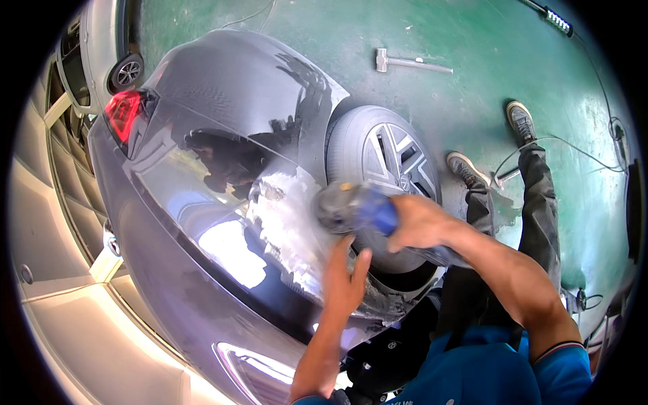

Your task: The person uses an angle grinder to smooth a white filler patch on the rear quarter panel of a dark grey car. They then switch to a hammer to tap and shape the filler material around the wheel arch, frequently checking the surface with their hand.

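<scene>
In my right hand (420, 221) is a blue angle grinder (375, 210), its grey head blurred by motion at the wheel arch. My left hand (344, 277) is open beside the grinder head, thumb and fingers stretched apart. Its fingertips reach the lower edge of the head; whether they touch it or the panel I cannot tell. Under and left of the tool lies a bare, whitish sanded patch (287, 223) on the dark grey car's rear fender (202, 202). Black smears mark the paint around it. The car's wheel (395, 155) stands close behind the grinder.
A sledgehammer (412, 63) lies on the green floor (459, 34). A cable (574, 150) runs across it at the right, near my shoes (521, 121). A lamp-like tool (557, 21) on a cord lies at the far right. Another car (101, 54) stands far left.
</scene>
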Demonstrator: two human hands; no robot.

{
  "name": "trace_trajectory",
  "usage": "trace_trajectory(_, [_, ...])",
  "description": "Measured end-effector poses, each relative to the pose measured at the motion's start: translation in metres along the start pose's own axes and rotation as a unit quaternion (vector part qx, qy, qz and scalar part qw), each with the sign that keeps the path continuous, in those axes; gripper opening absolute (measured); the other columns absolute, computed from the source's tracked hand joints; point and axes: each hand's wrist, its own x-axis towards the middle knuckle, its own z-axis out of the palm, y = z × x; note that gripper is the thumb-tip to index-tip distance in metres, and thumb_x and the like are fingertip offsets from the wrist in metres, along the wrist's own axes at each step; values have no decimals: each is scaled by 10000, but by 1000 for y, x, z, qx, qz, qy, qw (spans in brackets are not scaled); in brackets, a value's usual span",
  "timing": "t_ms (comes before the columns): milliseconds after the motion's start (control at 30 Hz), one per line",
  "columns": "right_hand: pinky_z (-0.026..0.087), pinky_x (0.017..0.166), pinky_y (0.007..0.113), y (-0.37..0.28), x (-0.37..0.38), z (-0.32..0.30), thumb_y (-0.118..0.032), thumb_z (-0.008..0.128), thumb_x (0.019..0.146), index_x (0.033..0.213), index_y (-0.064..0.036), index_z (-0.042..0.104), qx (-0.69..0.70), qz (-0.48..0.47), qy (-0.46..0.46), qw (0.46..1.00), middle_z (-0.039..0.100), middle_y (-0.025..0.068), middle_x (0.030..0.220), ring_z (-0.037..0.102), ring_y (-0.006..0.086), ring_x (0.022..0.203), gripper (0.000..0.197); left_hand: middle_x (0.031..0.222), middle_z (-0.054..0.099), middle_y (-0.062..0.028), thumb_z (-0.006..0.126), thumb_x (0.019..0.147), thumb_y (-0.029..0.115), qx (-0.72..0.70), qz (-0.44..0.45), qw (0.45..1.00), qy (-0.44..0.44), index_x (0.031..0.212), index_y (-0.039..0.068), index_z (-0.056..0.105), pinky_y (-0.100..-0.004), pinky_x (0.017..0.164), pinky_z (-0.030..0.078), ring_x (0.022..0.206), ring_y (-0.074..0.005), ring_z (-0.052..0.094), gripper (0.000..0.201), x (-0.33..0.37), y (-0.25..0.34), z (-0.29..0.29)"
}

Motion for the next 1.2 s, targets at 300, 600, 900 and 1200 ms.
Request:
trace_trajectory(300, [508,718,333,69,-56,-90,-156,789,581,1084,64,613,135,78,262,952,622,75,820,598,183,733,576,1641,235,-213,455,998,578,549,10,829,104,1532,-58,306,-515,1239,125,1540,-325,185,844,200,-48,-145])
trace_trajectory(600, [479,717,296,78,-72,-132,-131,767,599,1093,67,610,231,34,289,929,600,44,826,569,142,739,555,1663,159,-213,461,963,628,536,92,826,-148,1564,-35,258,-496,1249,88,1556,-332,106,918,119,-27,-30])
trace_trajectory(900, [474,687,313,83,-83,-161,-128,774,564,1042,42,597,212,68,295,929,584,51,796,564,153,716,537,1632,250,-223,495,963,582,535,60,842,-34,1536,-52,310,-513,1231,159,1532,-342,195,875,168,-33,-70])
trace_trajectory(1200, [470,724,319,73,-74,-155,-138,769,555,1059,54,597,175,55,263,947,574,54,813,543,167,738,566,1622,275,-226,510,955,583,505,106,856,-27,1520,-54,349,-513,1232,154,1532,-335,202,867,148,-33,-64])
